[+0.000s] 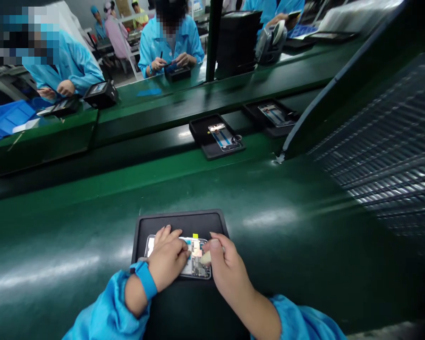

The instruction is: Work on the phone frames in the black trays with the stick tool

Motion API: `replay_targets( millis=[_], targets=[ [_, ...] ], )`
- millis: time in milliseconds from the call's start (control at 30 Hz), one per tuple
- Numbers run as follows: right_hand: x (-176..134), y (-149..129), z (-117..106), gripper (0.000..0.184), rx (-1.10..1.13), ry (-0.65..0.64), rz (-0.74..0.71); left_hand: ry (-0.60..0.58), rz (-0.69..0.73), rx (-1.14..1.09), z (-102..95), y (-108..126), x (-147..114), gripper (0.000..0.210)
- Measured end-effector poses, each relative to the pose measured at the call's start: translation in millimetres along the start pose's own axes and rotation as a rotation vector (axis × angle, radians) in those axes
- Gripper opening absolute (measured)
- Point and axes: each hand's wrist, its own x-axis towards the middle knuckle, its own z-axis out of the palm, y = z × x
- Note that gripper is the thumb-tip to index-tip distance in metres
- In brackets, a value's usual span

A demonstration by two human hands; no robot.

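An opened smartphone (197, 270) with its circuit board exposed lies in a black tray (198, 219) in front of me. My left hand (168, 257) reaches across the phone's left part, its fingers over the far edge and its thumb near the middle, holding it down. In my right hand (226, 264) is a pale, blunt-tipped stick tool (206, 258), pinched between thumb and fingers. The tool's tip is at the circuit board; whether it touches cannot be made out. A yellow tab (195, 236) sticks out past the phone's far edge.
Beyond the green bench (74, 245), two more black trays (202, 127) with opened phones sit along the line. A slanted green panel (326, 104) and a ridged dark surface (386, 141) stand at right. Across from me, co-workers in blue handle devices near a blue bin (10, 118).
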Motion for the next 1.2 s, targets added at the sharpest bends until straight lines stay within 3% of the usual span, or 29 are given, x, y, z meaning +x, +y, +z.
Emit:
replay_targets(
  millis=[200,400,667,767,933,1067,1133,1200],
  targets=[
    [10,0,13,0.039,-0.002,0.081,-0.077,0.221,0.181,0.085,16.3,-6,-6,0.018],
    [10,4,18,0.032,0.022,0.105,-0.121,0.339,0.204,0.148,24.5,-2,-8,0.019],
    [7,6,15,0.026,-0.094,0.097,-0.324,0.306,0.209,0.234,27.4,2,-10,0.020],
    [8,-2,12,0.027,-0.178,0.082,-0.388,0.351,0.218,0.235,28.8,2,-10,0.019],
    [11,-26,18,0.039,-0.465,-0.034,-0.694,0.375,0.241,0.193,35.5,-5,-11,0.021],
    [14,-32,28,0.047,-0.594,-0.063,-0.866,0.297,0.196,0.064,34.9,-11,-8,0.022],
    [17,-27,28,0.046,-0.508,-0.045,-0.769,0.199,0.133,-0.020,28.9,-11,-5,0.024],
    [20,-19,25,0.042,-0.328,-0.003,-0.473,0.116,0.065,-0.081,21.0,-9,-1,0.025]
  ],
)
